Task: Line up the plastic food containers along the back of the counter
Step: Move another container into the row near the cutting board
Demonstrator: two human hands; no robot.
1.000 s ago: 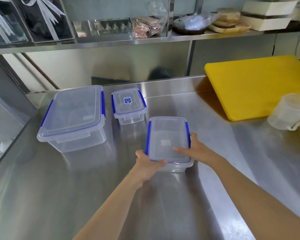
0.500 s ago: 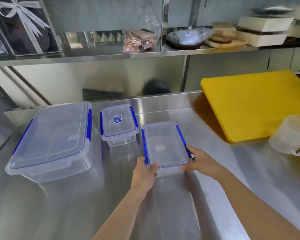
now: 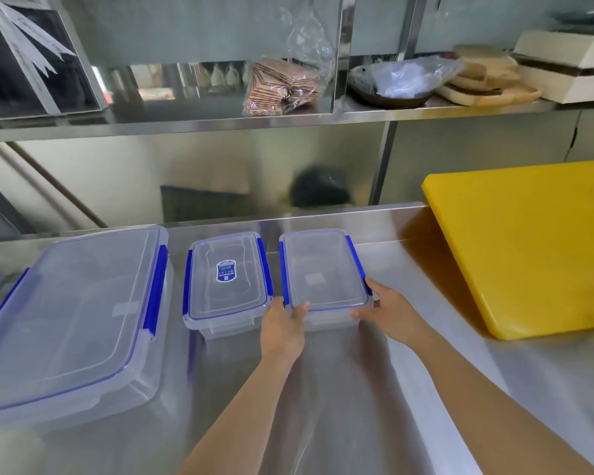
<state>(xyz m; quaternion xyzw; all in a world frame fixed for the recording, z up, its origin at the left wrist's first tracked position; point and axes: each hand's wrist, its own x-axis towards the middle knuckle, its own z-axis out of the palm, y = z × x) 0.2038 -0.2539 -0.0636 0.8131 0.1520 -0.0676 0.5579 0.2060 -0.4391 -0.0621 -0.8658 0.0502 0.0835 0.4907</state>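
Three lidded containers are seen in a row at the back of the bench (image 3: 340, 389): large container (image 3: 72, 320), labelled container (image 3: 227, 282) and flat container (image 3: 324, 272), the last gripped by left hand (image 3: 282, 325) and right hand (image 3: 390, 311); only release appears left

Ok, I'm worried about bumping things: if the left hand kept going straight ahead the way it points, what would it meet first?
The left hand already touches the clear blue-clipped plastic container it holds; beyond that, likely the steel back ledge, though depth is unclear.
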